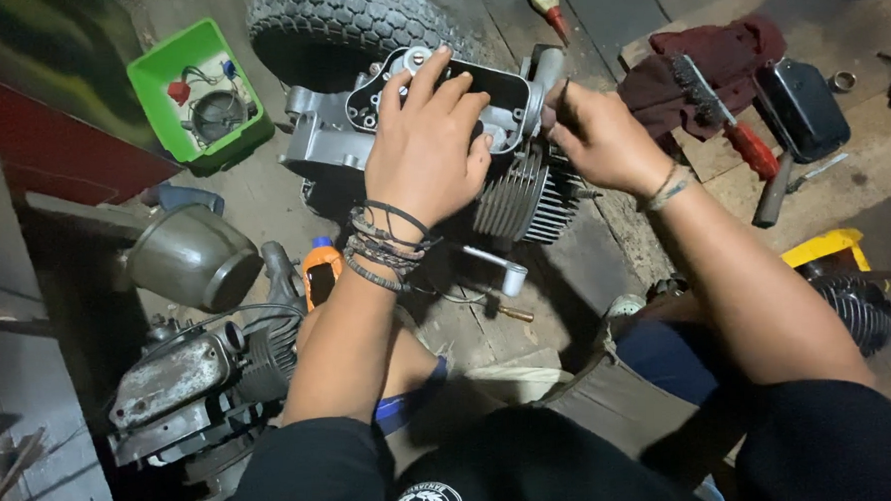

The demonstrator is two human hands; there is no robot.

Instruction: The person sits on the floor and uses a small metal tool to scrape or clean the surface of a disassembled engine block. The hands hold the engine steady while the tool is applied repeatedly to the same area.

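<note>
A grey metal engine [503, 193] with cooling fins lies on the ground in front of me, its open black-rimmed top cover facing up. My left hand [426, 141] rests flat on that cover, fingers spread over its rim, several cord bracelets on the wrist. My right hand [601, 133] is at the engine's right end, fingers pinched on a small dark tool [562, 100] whose exact kind I cannot tell.
A knobby tyre [346, 24] lies behind the engine. A green tray [198, 91] of small parts sits at left. A wire brush with red handle [725, 118], dark red cloth [717, 53] and black cover [805, 105] lie at right. Another engine [201, 376] sits lower left.
</note>
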